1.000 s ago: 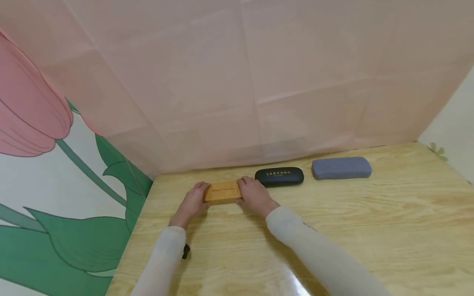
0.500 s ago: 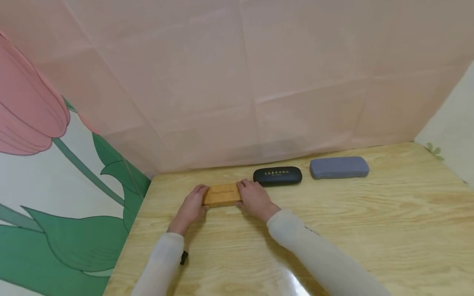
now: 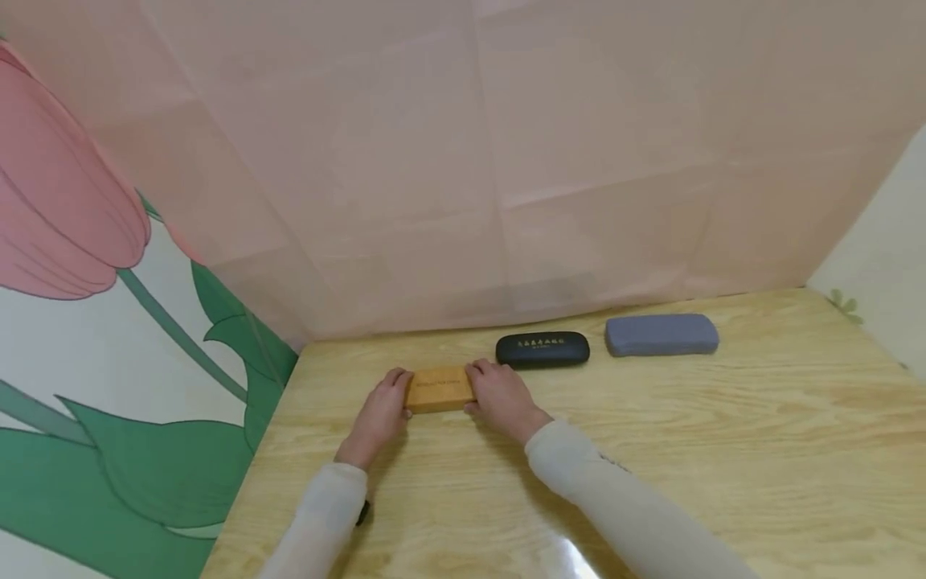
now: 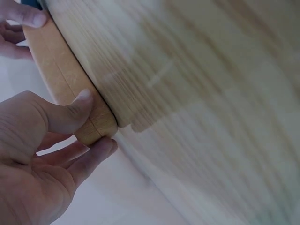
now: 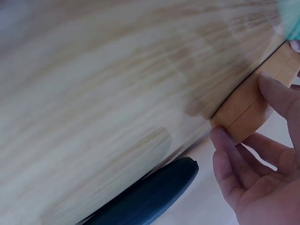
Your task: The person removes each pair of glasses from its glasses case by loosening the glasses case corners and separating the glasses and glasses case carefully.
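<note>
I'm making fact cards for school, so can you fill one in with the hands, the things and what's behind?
Left hand: grips the left end of the tan box
Right hand: grips its right end
Black case: right of the tan box, gold writing on top
Blue case: farthest right
Table: wood-patterned
Behind: creased pink sheet

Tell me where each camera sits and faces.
Head: on the head, facing forward and down over the table; left hand, right hand and sleeves show.
Left wrist: on that wrist, facing the left hand gripping the tan case; some of the right hand shows.
Right wrist: on that wrist, facing the right hand gripping the tan case.
Head and right wrist both show the black case.
</note>
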`<state>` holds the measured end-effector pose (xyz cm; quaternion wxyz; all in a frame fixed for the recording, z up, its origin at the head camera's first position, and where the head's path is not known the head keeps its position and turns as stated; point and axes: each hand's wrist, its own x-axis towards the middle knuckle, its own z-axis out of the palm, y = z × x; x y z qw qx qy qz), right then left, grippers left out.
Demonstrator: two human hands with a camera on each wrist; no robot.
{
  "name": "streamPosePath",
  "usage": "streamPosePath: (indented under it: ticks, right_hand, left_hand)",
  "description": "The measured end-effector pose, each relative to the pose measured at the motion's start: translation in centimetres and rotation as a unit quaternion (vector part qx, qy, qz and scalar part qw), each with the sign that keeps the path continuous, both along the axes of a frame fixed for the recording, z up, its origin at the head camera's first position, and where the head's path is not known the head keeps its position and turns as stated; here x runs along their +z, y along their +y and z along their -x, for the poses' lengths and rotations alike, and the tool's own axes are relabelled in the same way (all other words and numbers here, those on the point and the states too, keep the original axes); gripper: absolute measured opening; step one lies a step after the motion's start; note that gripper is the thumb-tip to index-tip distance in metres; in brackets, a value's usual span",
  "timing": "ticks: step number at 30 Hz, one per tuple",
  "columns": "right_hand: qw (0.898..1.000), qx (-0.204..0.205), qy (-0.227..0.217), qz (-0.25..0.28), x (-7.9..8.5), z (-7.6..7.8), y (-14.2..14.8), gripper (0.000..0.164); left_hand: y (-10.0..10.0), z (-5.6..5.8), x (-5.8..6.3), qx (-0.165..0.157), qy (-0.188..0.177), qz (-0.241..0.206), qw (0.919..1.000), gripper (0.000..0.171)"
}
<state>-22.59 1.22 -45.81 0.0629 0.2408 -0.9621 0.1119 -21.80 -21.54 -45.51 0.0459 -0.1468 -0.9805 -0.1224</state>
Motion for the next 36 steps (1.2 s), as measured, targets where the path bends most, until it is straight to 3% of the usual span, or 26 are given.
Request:
streamPosePath:
  ticks: [6, 24, 36]
  right_hand:
    - [1.0, 0.004, 0.011, -0.003, -0.61, 0.12, 0.22, 0.067]
    - [0.999, 0.001, -0.022, 0.035, -0.47, 0.4, 0.09, 0.069]
    - [1.0, 0.012, -0.007, 0.013, -0.43, 0.28, 0.41, 0.067]
  left_hand:
    - [0.32, -0.02, -0.43, 0.004, 0.001, -0.004, 1.0, 0.063]
    - [0.07, 0.16, 0.13, -0.017, 0.006, 0.029, 0.9994, 0.065]
    - [0.08, 0.28, 0.46, -0.032, 0.004, 0.028, 0.9991, 0.064]
